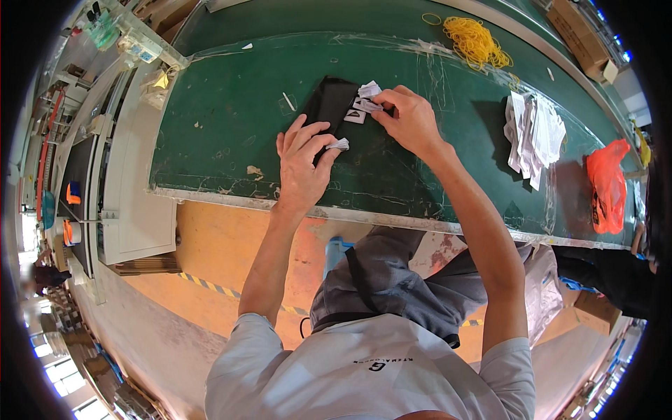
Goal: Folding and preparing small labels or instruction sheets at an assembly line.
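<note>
A flat black piece [333, 100], perhaps a folded bag or pouch, lies on the green tabletop in front of me. My left hand [305, 157] is at its near left side, fingers bent over it. A small folded wad of white paper [339, 144] sits between that hand's thumb and fingers. Along the right edge of the black piece are white labels with dark marks [355, 115]. My right hand [411, 120] pinches a white paper slip [371, 105] there. Another crumpled white slip [369, 89] stands just beyond its fingertips.
Yellow rubber bands [476, 42] are heaped at the far right. Nearer lies a pile of white paper strips [532, 133], with a red plastic bag [607, 185] at the table's right end. Paper scraps [255, 171] dot the green table [231, 112]. A blue stool [336, 253] is below.
</note>
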Demonstrator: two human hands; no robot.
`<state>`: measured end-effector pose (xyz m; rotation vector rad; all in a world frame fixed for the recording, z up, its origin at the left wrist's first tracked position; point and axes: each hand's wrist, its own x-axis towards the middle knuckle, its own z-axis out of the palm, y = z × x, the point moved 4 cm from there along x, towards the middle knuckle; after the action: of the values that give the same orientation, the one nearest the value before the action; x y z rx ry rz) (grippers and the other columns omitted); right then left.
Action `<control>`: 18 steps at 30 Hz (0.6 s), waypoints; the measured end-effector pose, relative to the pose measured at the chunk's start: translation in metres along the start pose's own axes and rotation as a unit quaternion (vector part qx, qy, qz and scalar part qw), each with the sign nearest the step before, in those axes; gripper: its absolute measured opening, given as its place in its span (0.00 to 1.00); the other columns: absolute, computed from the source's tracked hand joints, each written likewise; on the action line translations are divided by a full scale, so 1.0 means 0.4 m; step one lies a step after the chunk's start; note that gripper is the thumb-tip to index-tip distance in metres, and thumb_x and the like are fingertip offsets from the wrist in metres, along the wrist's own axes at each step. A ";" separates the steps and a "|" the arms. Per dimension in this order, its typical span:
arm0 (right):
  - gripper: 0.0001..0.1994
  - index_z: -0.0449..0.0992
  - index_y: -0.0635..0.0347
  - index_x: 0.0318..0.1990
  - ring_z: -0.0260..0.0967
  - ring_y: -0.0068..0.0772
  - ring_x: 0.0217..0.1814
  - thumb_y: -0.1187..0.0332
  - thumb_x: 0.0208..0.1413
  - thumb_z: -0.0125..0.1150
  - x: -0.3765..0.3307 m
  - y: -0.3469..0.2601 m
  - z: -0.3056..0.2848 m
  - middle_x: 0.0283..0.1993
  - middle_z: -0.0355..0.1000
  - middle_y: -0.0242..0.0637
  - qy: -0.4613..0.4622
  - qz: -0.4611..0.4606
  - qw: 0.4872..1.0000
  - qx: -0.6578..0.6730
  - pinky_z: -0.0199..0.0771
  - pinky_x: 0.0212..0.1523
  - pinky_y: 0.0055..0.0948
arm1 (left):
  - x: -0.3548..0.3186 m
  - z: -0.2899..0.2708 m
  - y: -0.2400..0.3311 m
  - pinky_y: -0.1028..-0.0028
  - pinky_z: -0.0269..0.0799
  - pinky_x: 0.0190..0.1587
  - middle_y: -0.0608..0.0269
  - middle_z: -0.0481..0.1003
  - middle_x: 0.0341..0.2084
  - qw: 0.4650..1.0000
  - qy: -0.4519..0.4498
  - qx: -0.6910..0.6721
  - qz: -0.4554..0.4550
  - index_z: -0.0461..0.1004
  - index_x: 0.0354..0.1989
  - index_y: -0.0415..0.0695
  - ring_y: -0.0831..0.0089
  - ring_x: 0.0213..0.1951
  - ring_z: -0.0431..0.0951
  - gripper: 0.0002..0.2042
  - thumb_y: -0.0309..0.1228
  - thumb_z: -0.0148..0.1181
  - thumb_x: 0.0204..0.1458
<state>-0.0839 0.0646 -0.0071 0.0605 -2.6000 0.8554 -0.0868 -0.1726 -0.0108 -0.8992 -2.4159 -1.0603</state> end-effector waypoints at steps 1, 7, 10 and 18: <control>0.11 0.83 0.56 0.44 0.75 0.36 0.31 0.68 0.54 0.74 0.004 0.006 -0.002 0.36 0.76 0.36 -0.003 0.001 1.000 0.018 0.76 0.35 0.36 | 0.002 -0.002 0.006 0.53 0.64 0.64 0.62 0.81 0.52 1.000 0.001 -0.001 0.000 0.84 0.39 0.45 0.52 0.62 0.75 0.07 0.26 0.73 0.51; 0.08 0.86 0.55 0.42 0.78 0.43 0.34 0.68 0.55 0.72 0.000 0.019 -0.009 0.36 0.78 0.40 0.006 0.021 0.997 0.070 0.76 0.37 0.39 | -0.007 -0.009 0.060 0.61 0.70 0.53 0.64 0.80 0.38 0.999 0.021 -0.026 0.012 0.84 0.39 0.45 0.61 0.46 0.78 0.09 0.24 0.73 0.50; 0.06 0.86 0.58 0.41 0.78 0.43 0.34 0.71 0.56 0.71 -0.014 0.024 -0.017 0.36 0.78 0.40 0.049 0.003 0.996 0.078 0.77 0.36 0.37 | -0.017 0.020 0.074 0.67 0.73 0.47 0.63 0.79 0.35 0.994 0.019 -0.111 -0.004 0.84 0.40 0.44 0.63 0.41 0.80 0.10 0.23 0.73 0.49; 0.07 0.86 0.60 0.41 0.79 0.41 0.34 0.75 0.54 0.72 -0.049 0.022 -0.035 0.39 0.79 0.40 0.093 -0.035 0.991 0.088 0.79 0.36 0.35 | -0.015 0.056 0.102 0.66 0.74 0.45 0.62 0.79 0.35 0.995 -0.005 -0.097 0.018 0.84 0.41 0.44 0.62 0.38 0.80 0.10 0.22 0.73 0.50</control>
<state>-0.0624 0.0780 -0.0092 0.1164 -2.3326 1.0115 -0.0561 -0.1372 -0.0072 -1.0088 -2.3252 -1.2962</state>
